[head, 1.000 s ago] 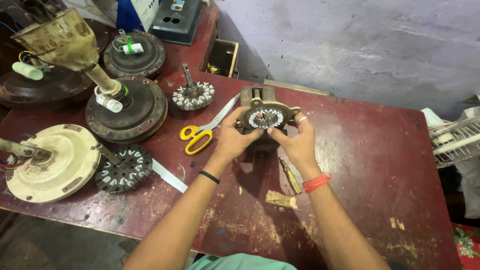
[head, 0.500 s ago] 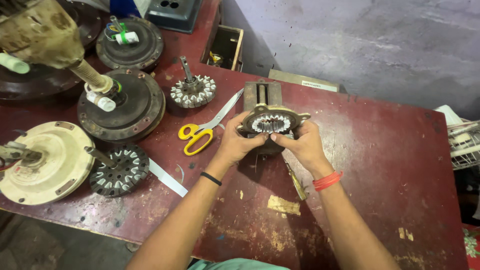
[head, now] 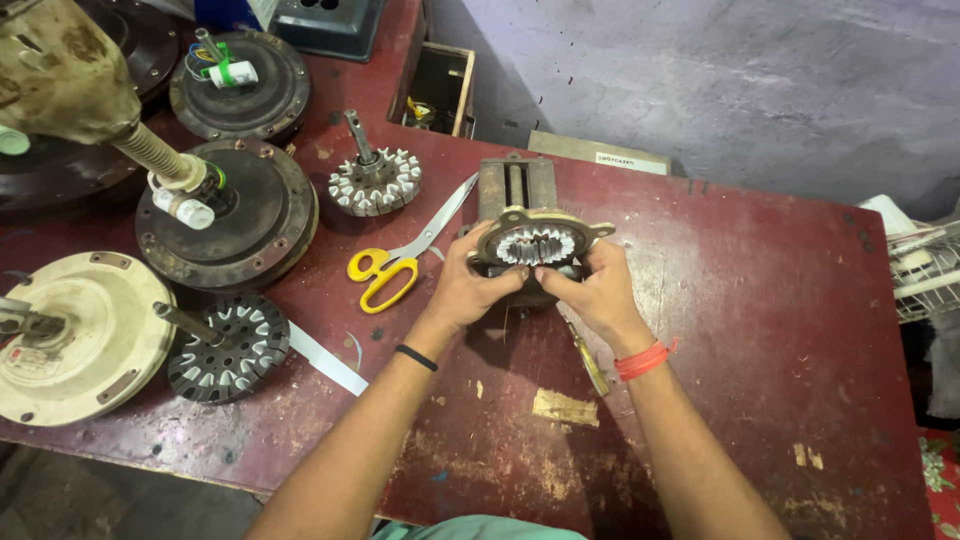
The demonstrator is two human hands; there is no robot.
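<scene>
Gripping the toothed stator ring (head: 537, 245) at table centre, I close my left hand (head: 470, 285) on its 8 o'clock edge and my right hand (head: 593, 290) on its 5 o'clock edge, both equally near, bore facing up.

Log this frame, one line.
left hand: grips stator ring | right hand: grips stator ring | scissors: idle on table

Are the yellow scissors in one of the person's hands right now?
No, the yellow scissors lie on the table, left of both hands.
</scene>
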